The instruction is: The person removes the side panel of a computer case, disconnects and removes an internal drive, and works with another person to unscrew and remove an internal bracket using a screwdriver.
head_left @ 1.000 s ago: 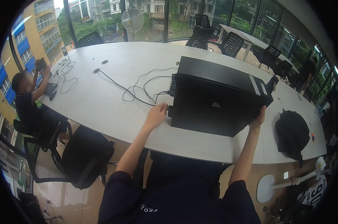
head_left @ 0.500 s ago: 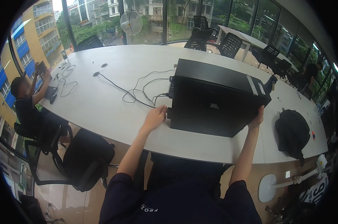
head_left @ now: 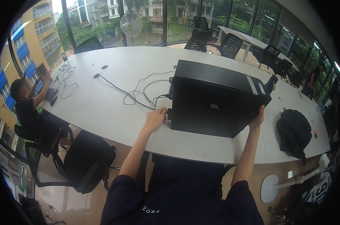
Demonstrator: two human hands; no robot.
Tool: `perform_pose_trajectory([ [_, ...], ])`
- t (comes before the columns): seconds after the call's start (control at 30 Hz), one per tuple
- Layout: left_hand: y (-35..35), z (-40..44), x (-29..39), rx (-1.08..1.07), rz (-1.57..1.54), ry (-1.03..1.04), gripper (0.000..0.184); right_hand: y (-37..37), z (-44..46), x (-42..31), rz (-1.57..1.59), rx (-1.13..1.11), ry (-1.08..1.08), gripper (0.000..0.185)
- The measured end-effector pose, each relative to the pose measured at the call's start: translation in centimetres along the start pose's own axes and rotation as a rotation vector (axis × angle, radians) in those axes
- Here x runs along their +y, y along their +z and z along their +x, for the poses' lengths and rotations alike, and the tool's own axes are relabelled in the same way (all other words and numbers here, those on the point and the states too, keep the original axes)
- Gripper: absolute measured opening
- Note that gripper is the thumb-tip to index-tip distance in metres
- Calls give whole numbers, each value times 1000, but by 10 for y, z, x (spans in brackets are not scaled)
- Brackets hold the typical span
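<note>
A black desktop computer tower (head_left: 211, 101) stands on the table, its cabled end facing left. Close against the lower part of that end, my left hand (head_left: 156, 118) is closed around the end of a thick black power cable (head_left: 119, 89). The plug itself is mostly hidden by my fingers. At the tower's opposite end, my right hand (head_left: 257, 117) grips the lower right edge, its fingers partly out of sight. Thinner cables (head_left: 145, 90) also run from the cabled end and loop over the tabletop.
The white table (head_left: 140, 62) bears a black bag (head_left: 295, 131) at right. Table grommets (head_left: 96, 75) lie beyond the cables. Another person (head_left: 25, 101) sits at far left, near a mouse (head_left: 54, 100). Office chairs (head_left: 89, 161) stand around, and a white fan (head_left: 131, 24) is by the windows.
Both hands stay in nearly the same places on the tower and cable. The seated person at left has lowered the held object slightly; the view shifts a little.
</note>
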State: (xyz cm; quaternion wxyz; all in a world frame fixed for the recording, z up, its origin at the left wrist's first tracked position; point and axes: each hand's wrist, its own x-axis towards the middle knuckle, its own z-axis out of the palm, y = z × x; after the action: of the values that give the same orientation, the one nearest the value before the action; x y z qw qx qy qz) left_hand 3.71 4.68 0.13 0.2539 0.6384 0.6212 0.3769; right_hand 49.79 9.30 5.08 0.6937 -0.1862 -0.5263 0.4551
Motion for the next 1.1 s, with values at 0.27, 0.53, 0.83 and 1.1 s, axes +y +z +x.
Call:
perform_pose_trajectory([
  [0.27, 3, 3, -7, -6, 26, 2, 46, 9, -1, -5, -29, 29, -16, 67],
  [0.53, 0, 5, -6, -22, 136, 30, 47, 15, -3, -6, -37, 84, -38, 67],
  [0.83, 0, 2, -1, -23, 93, -9, 45, 8, -3, -3, 16, 8, 1, 67],
  [1.1, 0, 2, 2, -13, 101, -29, 45, 10, -4, -4, -31, 80, 7, 70],
])
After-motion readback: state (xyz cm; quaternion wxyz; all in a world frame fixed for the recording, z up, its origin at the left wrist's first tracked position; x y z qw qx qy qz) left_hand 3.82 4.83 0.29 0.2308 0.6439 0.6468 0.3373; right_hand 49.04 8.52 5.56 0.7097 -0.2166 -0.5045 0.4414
